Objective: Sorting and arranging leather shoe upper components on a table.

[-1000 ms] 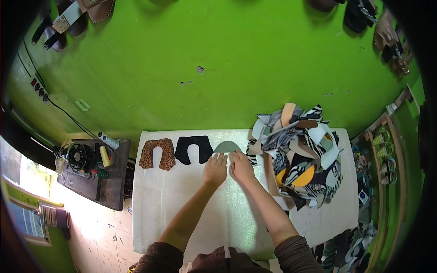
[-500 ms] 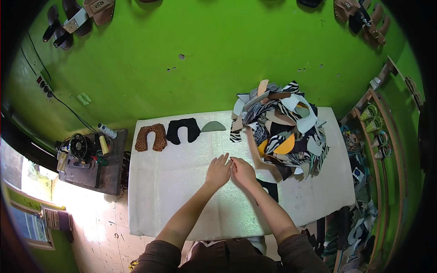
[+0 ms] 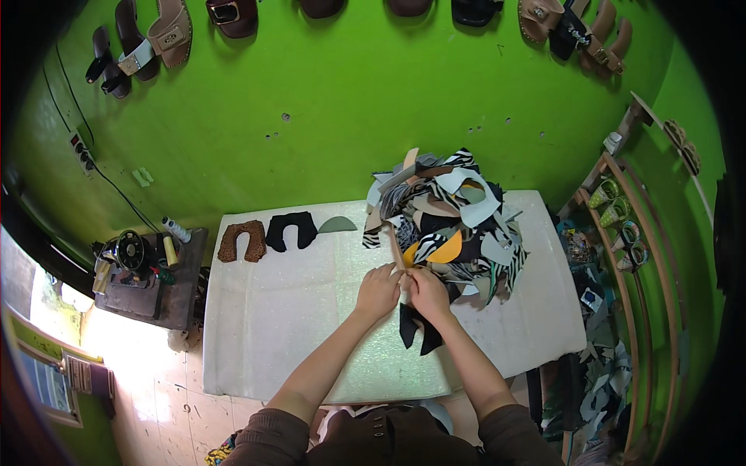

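At the near-left edge of the scrap pile, my left hand (image 3: 378,290) and my right hand (image 3: 428,292) meet with fingers closed around a narrow beige strip (image 3: 400,260). The strip runs up from between my fingertips into the pile; its lower end is partly covered by my hands. Scraps of zebra print, grey, white, black and yellow make up the scrap pile (image 3: 466,245). Just below my hands lies a black notched piece (image 3: 420,332), part of it under my right wrist. To the left sit a leopard-print arch-shaped piece (image 3: 230,247), a black arch-shaped piece (image 3: 279,231) and a green half-round piece (image 3: 338,224).
All this rests on a white-covered table (image 3: 272,334) against a green wall. A sewing machine (image 3: 132,252) with thread spools stands at the left. Sandals (image 3: 169,31) hang along the wall above. On the right are a wooden rack (image 3: 622,210) with shoes and more scraps (image 3: 598,373) below.
My hands have closed on the beige strip, whose lower part has come away from the pile's near edge. The black notched piece shows more now. The whole view has shifted.
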`<state>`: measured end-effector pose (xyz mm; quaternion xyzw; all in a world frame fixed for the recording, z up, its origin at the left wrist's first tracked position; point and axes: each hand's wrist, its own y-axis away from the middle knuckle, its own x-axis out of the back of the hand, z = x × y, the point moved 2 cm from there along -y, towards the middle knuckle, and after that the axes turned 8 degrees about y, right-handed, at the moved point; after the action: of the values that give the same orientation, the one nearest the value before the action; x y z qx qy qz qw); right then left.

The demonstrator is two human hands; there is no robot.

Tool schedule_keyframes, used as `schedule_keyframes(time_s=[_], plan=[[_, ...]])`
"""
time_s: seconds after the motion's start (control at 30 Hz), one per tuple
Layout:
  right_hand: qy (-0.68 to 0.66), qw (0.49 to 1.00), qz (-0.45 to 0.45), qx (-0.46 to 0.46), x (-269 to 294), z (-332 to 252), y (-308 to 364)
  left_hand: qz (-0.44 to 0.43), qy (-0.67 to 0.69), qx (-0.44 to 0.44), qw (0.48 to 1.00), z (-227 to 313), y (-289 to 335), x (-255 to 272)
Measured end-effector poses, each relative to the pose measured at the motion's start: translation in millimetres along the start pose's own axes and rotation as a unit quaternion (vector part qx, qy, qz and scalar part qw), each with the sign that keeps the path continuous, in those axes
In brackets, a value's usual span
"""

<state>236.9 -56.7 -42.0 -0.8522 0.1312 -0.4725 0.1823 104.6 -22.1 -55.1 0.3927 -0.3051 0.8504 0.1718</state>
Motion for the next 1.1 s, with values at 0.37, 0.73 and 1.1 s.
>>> schedule_keyframes(time_s=[0.37,0.73,1.1], plan=[[0.079,0.996,0.021,-0.024,50,48,-22,0.051,-0.008,-0.025,0.998,28,-26,-20],[0.081,0.991,-0.103,0.005,67,75,-10,0.042,-0.011,-0.006,0.999,43,-18,-38],[-0.328,0.93,-0.039,-0.164,97,64,-31,-0.052,0.385,0.277,0.879,36,-17,-35]])
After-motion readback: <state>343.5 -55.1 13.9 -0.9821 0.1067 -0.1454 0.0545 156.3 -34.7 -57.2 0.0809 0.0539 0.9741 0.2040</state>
